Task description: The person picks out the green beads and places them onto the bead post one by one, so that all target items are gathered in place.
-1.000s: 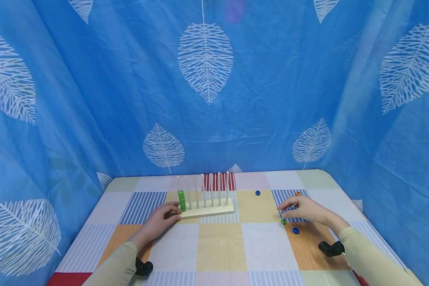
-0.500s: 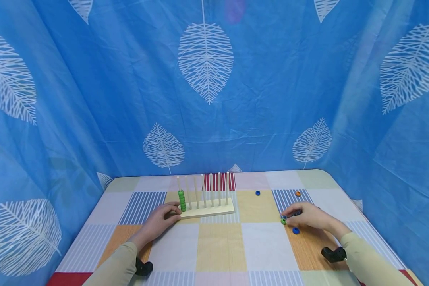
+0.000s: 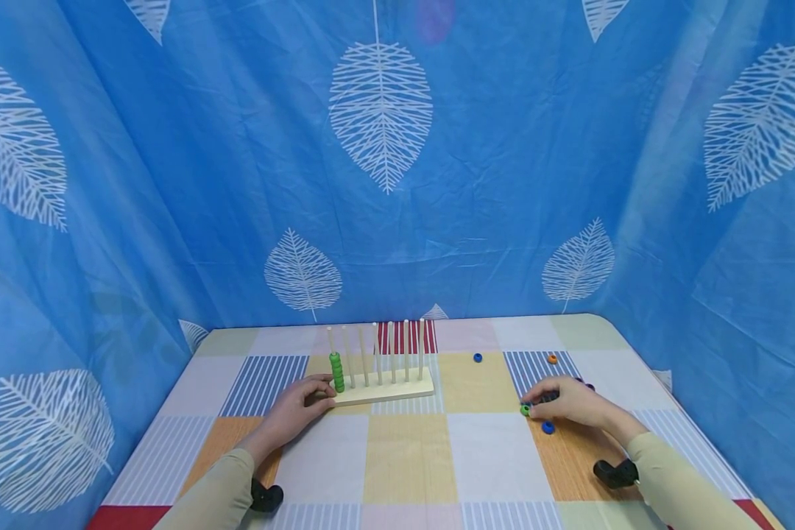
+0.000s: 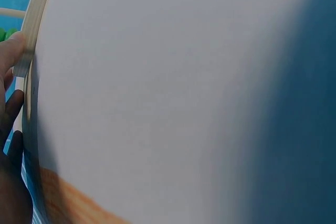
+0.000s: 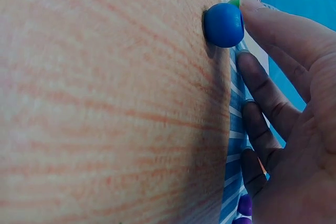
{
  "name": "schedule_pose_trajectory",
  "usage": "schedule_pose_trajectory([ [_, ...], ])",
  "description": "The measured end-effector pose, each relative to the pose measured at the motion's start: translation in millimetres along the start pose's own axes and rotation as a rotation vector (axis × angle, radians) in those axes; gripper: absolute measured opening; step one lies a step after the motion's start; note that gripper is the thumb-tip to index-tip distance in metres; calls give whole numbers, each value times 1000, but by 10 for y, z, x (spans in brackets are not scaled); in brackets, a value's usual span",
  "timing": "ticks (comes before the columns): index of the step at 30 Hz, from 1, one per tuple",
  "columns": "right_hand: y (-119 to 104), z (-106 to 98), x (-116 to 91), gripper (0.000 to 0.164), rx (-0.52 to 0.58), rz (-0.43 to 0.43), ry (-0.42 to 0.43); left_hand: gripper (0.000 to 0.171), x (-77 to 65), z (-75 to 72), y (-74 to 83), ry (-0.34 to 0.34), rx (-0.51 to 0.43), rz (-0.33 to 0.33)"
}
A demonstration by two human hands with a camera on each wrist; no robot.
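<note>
My left hand [image 3: 296, 408] grips the left end of a pale wooden bead rack [image 3: 397, 391], thumb along its front edge. The left wrist view shows the thumb [image 4: 11, 51] on the end of the base. A stack of green beads [image 3: 336, 372] fills most of the leftmost peg; the other upright pegs are bare. Over at the right, my right hand [image 3: 573, 401] pinches a loose green bead [image 3: 525, 410] between thumb and forefinger. Just in front of that hand lies a blue bead [image 3: 548, 427], which largely covers the green bead [image 5: 234, 2] in the right wrist view.
Farther back on the patchwork tablecloth [image 3: 407, 456] lie another blue bead [image 3: 478, 358] and an orange bead [image 3: 553, 359]. Purple beads [image 5: 244, 204] show behind the right hand. A blue curtain [image 3: 464, 184] with white leaves encloses the table's back and sides.
My right hand has come down and slightly toward me, its thumb and forefinger closing on the green bead. The orange bead behind it is more fully uncovered. The left hand stays put.
</note>
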State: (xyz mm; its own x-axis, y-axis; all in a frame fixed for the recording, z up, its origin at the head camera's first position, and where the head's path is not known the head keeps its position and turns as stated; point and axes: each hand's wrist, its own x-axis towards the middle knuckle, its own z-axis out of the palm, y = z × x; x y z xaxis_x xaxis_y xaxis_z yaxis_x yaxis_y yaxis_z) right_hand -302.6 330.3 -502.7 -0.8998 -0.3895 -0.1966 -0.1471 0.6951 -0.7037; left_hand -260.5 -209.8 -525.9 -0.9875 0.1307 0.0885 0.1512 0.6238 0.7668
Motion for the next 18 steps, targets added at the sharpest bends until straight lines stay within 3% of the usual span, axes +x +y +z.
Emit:
schedule_pose_trajectory([
  [7, 4, 16, 7, 26, 3, 40, 10, 8, 5, -2, -8, -5, -5, -5],
  [18, -11, 11, -18, 24, 4, -17, -2, 8, 6, 1, -24, -5, -11, 7],
])
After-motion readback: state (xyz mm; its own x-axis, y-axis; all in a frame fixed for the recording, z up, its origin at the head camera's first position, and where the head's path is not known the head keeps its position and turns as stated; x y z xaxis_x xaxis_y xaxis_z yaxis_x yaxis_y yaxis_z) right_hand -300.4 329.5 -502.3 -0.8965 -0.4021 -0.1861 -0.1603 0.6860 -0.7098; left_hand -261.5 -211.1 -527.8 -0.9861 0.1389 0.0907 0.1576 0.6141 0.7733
